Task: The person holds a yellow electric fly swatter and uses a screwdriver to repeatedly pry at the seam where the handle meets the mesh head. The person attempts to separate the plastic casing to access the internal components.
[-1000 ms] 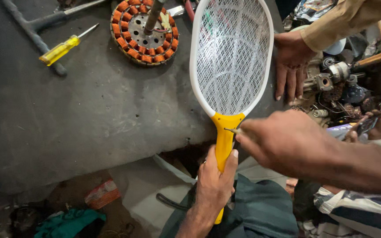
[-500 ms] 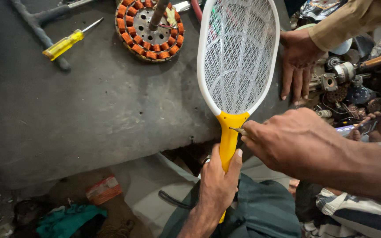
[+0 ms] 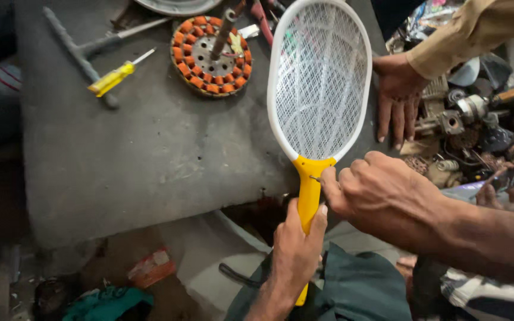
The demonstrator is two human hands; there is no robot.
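- Gripping the yellow handle low, the left hand (image 3: 295, 252) holds the racket-shaped swatter (image 3: 318, 101) upright above the dark bench (image 3: 150, 160), steadying it.
- Closed around a thin tool (mostly hidden), the right hand (image 3: 382, 193) presses its tip into the handle's neck.

Things lying around on the dark table (image 3: 150, 154)

A yellow-handled screwdriver (image 3: 113, 77) lies near a round motor stator with copper coils (image 3: 210, 54) — a grey T-shaped tool (image 3: 84, 56) just beside it; another person's hand (image 3: 397, 98) rests at the table's right edge — cluttered metal parts (image 3: 465, 119) beyond.
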